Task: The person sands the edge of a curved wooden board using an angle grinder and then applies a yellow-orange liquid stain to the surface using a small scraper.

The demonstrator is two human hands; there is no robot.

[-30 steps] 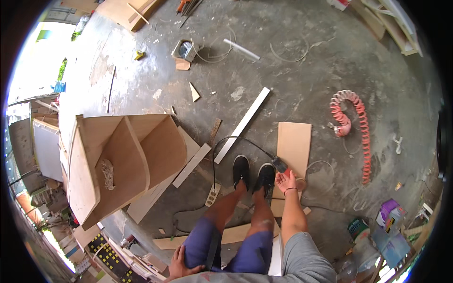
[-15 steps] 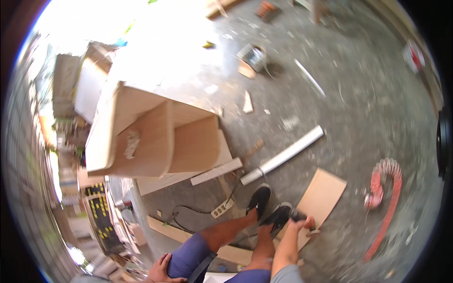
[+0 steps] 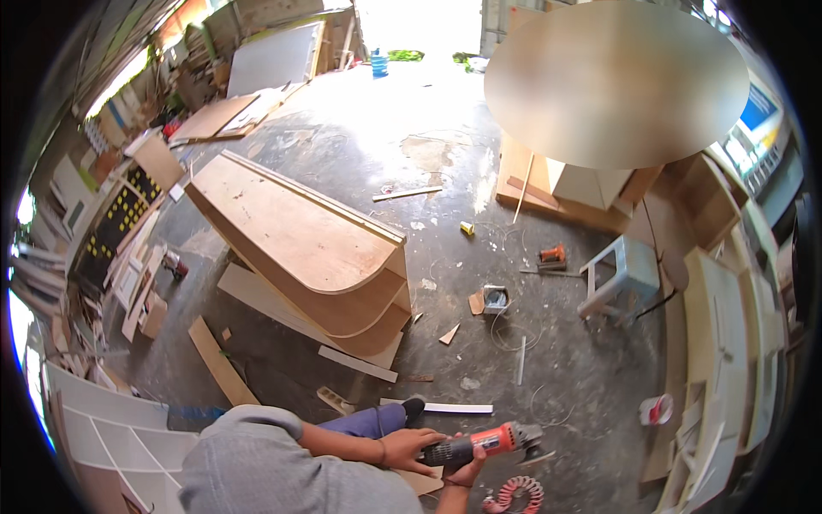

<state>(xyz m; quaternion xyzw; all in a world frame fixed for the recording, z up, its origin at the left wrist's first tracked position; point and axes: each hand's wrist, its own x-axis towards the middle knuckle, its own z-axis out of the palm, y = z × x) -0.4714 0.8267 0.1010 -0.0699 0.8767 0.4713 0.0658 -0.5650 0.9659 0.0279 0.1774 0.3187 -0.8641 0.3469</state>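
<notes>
Both of my hands have changed place since half a second ago: my left grip (image 3: 407,449) has left my thigh, and the red-and-black angle grinder (image 3: 490,442), then down beside my right shoe, is now up in front of me. My view has swung too, taking in more of the room. My left grip is closed around the grinder's black rear end, and my right grip (image 3: 465,471) is clamped on its body from below, near the red front part. Its disc end points to my right, away from both palms.

Close by, the sleeve of my grey cloth shirt (image 3: 291,463) fills the lower edge, with a pale tan flat board (image 3: 421,481) partly hidden under my hands and a coiled red plastic hose (image 3: 519,493) just right of them. One black shoe (image 3: 413,408) shows at the end of my purple shorts (image 3: 368,421), beside a long white strip (image 3: 454,409). Left of that lies a pale power strip (image 3: 334,400).

Farther out on the grey concrete floor (image 3: 582,360) stands a large light-brown wooden unit with rounded ends (image 3: 300,236). Right of it are a small open box (image 3: 496,298), an orange-red tool (image 3: 552,254) and a pale blue-grey plastic stool (image 3: 625,274). Farthest off, a blue container (image 3: 379,62) stands near the bright doorway (image 3: 419,26).
</notes>
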